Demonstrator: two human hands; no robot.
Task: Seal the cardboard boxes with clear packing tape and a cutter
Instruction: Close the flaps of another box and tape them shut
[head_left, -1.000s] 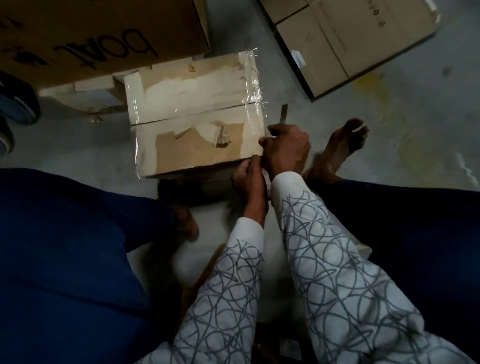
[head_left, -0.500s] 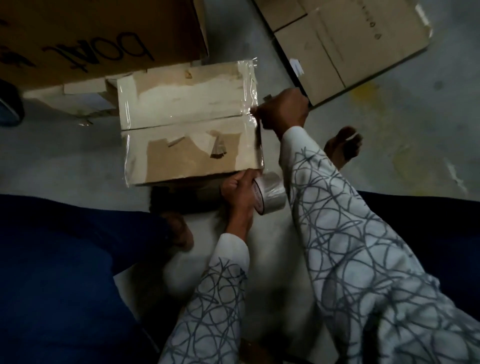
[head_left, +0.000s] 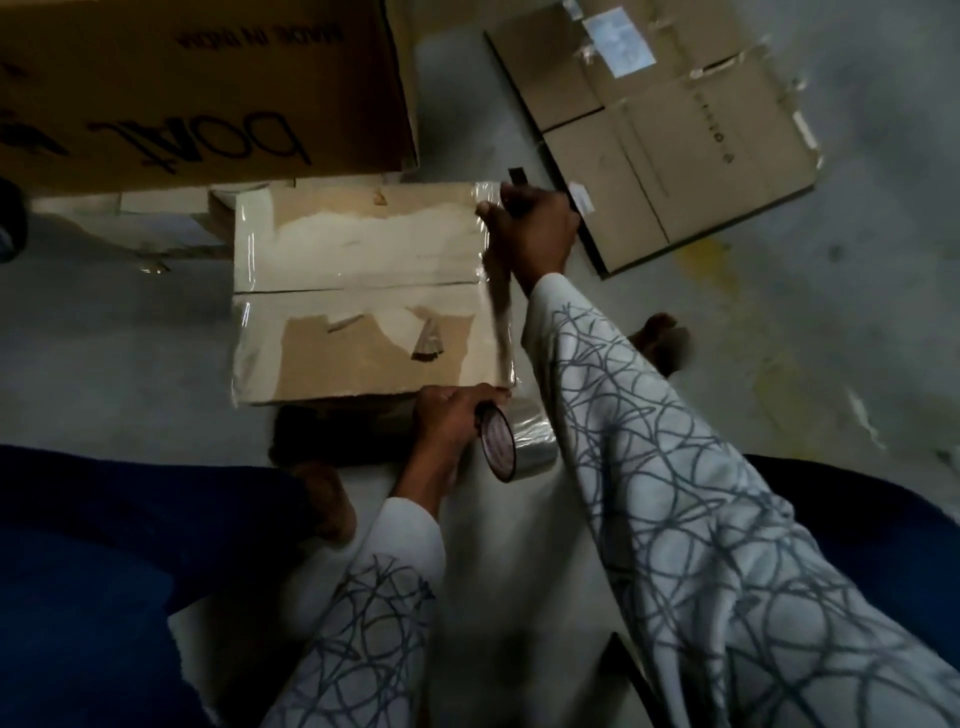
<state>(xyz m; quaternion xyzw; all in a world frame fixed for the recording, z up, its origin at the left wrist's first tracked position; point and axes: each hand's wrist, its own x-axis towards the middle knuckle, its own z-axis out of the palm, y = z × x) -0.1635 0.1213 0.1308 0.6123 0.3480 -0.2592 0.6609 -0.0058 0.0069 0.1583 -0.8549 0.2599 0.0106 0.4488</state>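
A small worn cardboard box (head_left: 358, 291) lies on the floor in front of me, with clear tape along its left and right edges. My left hand (head_left: 449, 418) grips a roll of clear packing tape (head_left: 514, 441) at the box's near right corner. A strip of tape (head_left: 500, 322) runs from the roll up the right edge. My right hand (head_left: 530, 228) sits at the far right corner, fingers curled round a dark cutter (head_left: 517, 176) whose tip sticks up, pressing the tape down there.
A large printed cardboard box (head_left: 197, 88) stands behind at the upper left. A flattened carton (head_left: 670, 135) lies on the concrete floor at the upper right. My legs in blue trousers flank the box, a bare foot (head_left: 665, 338) at right.
My right hand has slid from the box's near right corner along the right edge to its far corner, laying tape. My left hand stays low with the roll.
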